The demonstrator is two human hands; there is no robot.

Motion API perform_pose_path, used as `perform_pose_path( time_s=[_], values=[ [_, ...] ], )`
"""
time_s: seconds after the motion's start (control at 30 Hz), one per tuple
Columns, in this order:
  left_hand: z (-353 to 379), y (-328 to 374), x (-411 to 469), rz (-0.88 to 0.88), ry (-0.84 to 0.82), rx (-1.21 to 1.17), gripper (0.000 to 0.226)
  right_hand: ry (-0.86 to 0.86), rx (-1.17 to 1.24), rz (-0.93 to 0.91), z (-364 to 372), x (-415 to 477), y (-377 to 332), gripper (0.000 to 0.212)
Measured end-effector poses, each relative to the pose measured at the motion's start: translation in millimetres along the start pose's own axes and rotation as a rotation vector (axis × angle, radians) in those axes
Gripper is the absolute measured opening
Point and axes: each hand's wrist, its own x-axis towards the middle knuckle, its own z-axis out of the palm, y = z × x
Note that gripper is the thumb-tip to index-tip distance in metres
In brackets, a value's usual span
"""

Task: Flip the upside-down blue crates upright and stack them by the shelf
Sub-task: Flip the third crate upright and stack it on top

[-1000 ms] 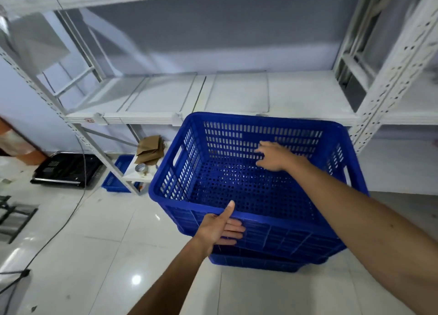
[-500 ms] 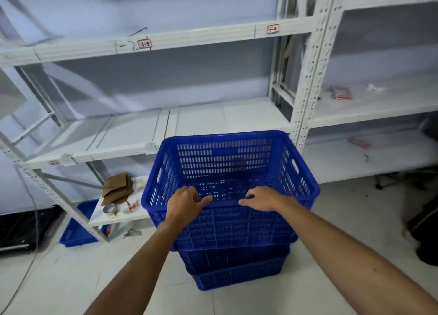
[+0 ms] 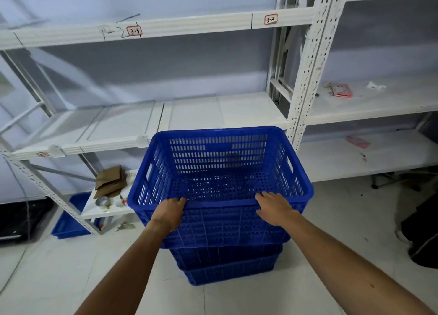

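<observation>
An upright blue crate (image 3: 220, 170) sits on top of a stack, nested over two lower blue crates (image 3: 227, 255), on the floor in front of the white shelf (image 3: 213, 110). My left hand (image 3: 169, 210) grips the near rim at the left, with its fingers curled over the edge. At the right of the same rim, my right hand (image 3: 275, 208) lies over the edge with fingers on top and on the outer wall. The top crate is level and has nothing inside.
A perforated shelf post (image 3: 305, 77) stands just behind the stack's right corner. Cardboard (image 3: 110, 182) and a tape roll (image 3: 103, 202) lie on a low shelf at left, above a blue tray (image 3: 68, 222) on the floor. A dark bag (image 3: 422, 231) lies at right.
The crate was tilted, with my right hand inside at its far wall and my left on the near wall. It is now level on the stack, and both hands are spread along the near rim.
</observation>
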Motion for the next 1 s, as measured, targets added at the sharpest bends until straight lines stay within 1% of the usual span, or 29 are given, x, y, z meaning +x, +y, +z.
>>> perform_pose_path(
  time_s=[0.1,0.3,0.47,0.6,0.77,1.0],
  values=[
    [4,3,6,-0.019,-0.007,0.104,0.032,0.050,-0.046,-0.074,7,15,13,0.043],
    [1,8,20,-0.071,-0.032,0.153,0.029,0.073,-0.112,-0.242,-3,34,34,0.040],
    [1,15,22,-0.111,-0.060,0.200,0.025,0.107,-0.128,-0.260,3,40,47,0.049],
    [0,12,26,-0.094,-0.065,0.197,0.025,0.087,-0.097,-0.265,1,46,49,0.051],
    [-1,12,28,-0.086,-0.069,0.239,0.025,0.053,-0.107,-0.293,-7,50,50,0.042],
    [-3,20,32,-0.083,-0.057,0.289,0.021,0.046,-0.116,-0.266,-9,58,56,0.032]
  ],
)
